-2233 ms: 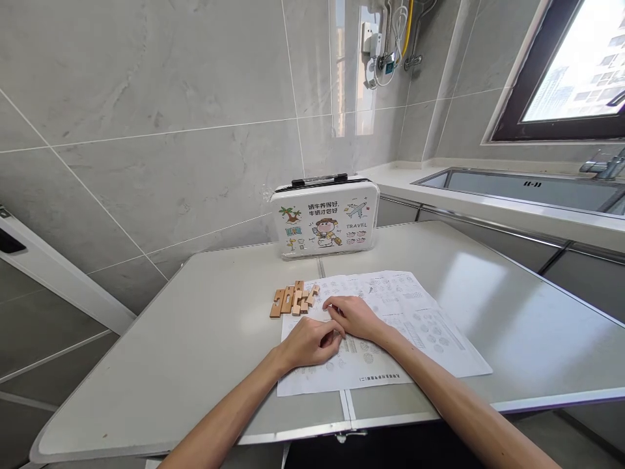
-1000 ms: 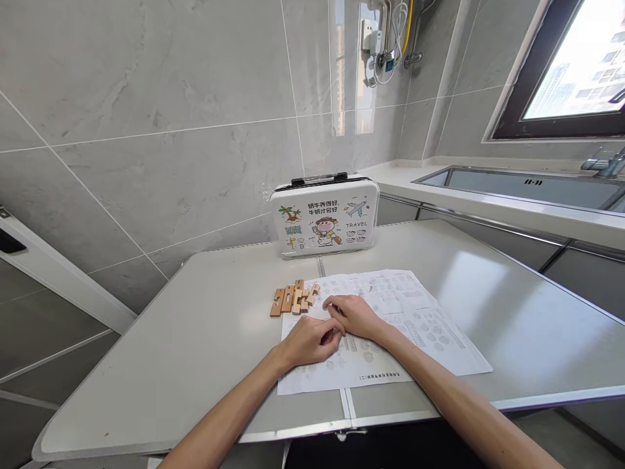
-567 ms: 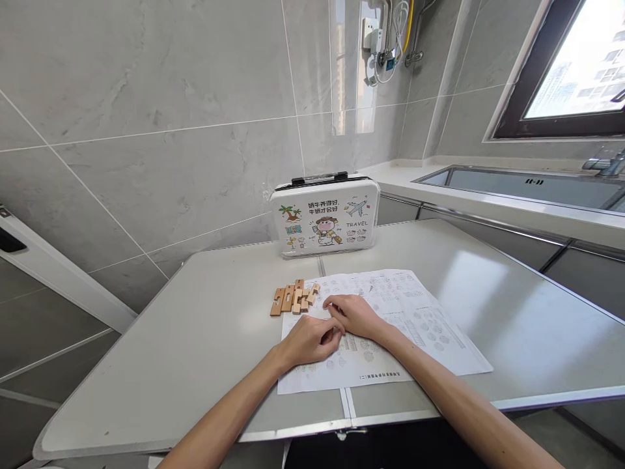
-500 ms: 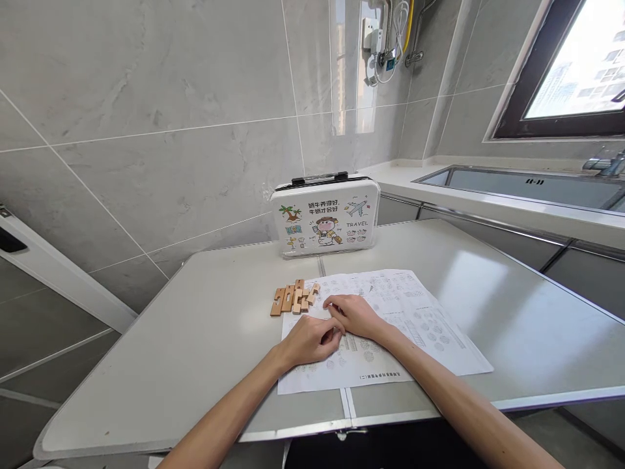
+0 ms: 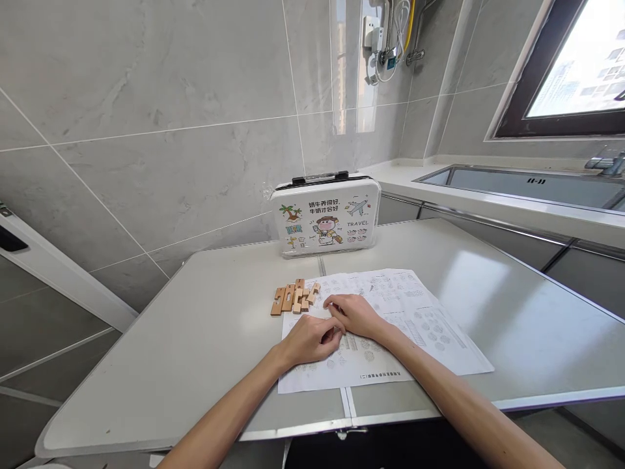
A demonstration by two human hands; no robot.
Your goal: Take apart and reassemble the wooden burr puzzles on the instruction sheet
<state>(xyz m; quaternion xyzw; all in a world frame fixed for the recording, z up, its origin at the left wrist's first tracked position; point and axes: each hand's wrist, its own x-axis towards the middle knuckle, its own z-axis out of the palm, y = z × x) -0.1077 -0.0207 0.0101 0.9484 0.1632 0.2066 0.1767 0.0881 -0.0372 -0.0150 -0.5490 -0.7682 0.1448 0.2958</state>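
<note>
My left hand [image 5: 308, 339] rests on a white printed sheet [image 5: 430, 352], its fingers loosely bent and nothing visible in them. Its fingertips meet my right hand [image 5: 355, 315], which lies on the sheet just beyond and to the right. The right fingers are bent loosely too, with one reaching out to the left, and I see no object in them. Just left of the right fingertips, a cluster of notched wooden puzzle pieces [image 5: 289, 298] lies close together, partly over the sheet's far left corner. Some of the print is covered by my hands and forearms.
A white toy-suitcase-like case [image 5: 312, 221] with cartoon prints stands upright at the back of the folding table [image 5: 185, 339]. A grey tiled wall is behind it. To the right are a counter with a sink [image 5: 527, 185] and a window [image 5: 576, 65].
</note>
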